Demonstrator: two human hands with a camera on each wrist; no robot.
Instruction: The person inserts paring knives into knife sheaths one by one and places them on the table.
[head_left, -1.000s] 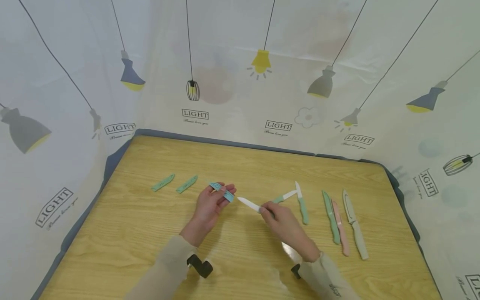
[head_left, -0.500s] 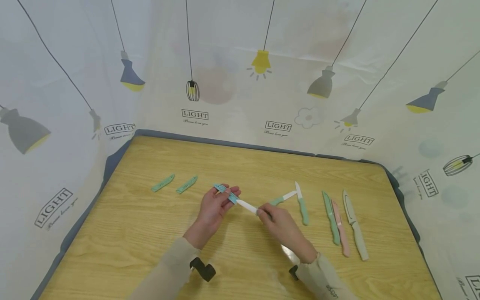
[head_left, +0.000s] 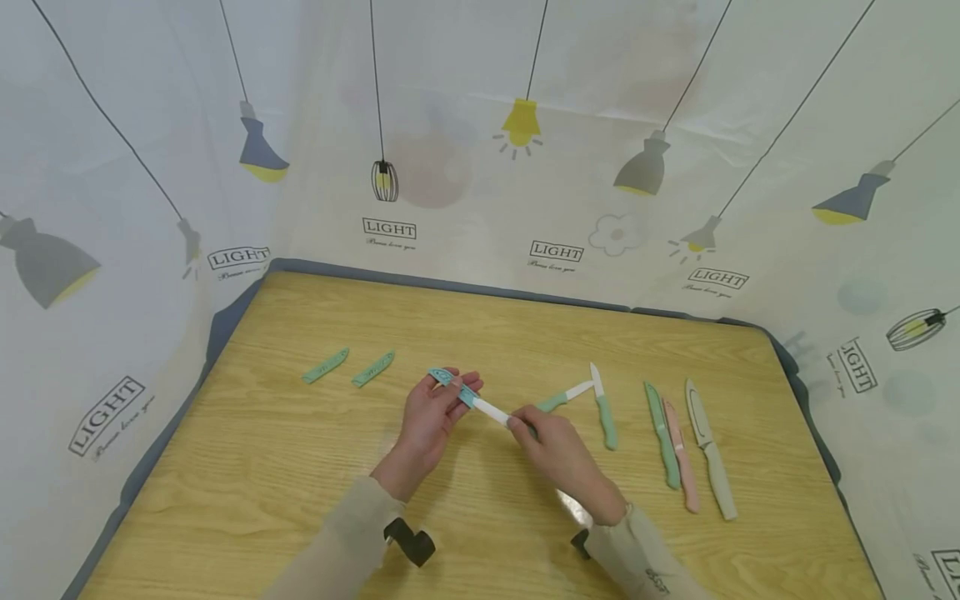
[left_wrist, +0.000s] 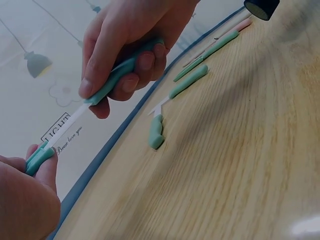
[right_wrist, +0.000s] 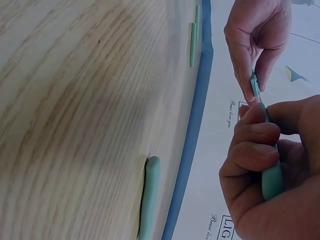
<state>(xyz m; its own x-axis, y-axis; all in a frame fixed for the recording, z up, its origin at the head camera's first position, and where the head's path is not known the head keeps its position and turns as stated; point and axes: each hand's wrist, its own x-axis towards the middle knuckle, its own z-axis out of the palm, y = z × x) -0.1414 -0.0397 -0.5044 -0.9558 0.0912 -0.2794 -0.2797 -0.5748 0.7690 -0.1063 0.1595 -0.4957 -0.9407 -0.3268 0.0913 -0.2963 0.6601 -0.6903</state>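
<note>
My left hand [head_left: 425, 425] pinches a blue-green blade sheath [head_left: 467, 396] between thumb and fingers, its open end facing right. A small paring knife [head_left: 491, 411] has its white blade tip inside that sheath, while part of the blade still shows. Curled round the knife's green handle [left_wrist: 120, 75] is my right hand [head_left: 562, 450]. In the right wrist view the sheath [right_wrist: 254, 86] and the handle [right_wrist: 272, 181] line up, both held above the table.
Two green sheaths [head_left: 326, 367] lie at the table's left. Right of my hands, two bare white-bladed knives [head_left: 607, 421] with green handles touch near their blades. Farther right lie a green knife [head_left: 663, 442], a pink knife [head_left: 682, 458] and a cream knife [head_left: 718, 479].
The paring knife has moved left from apart from the sheath to inside its mouth, and less blade shows now. My left hand has shifted slightly right with the sheath.
</note>
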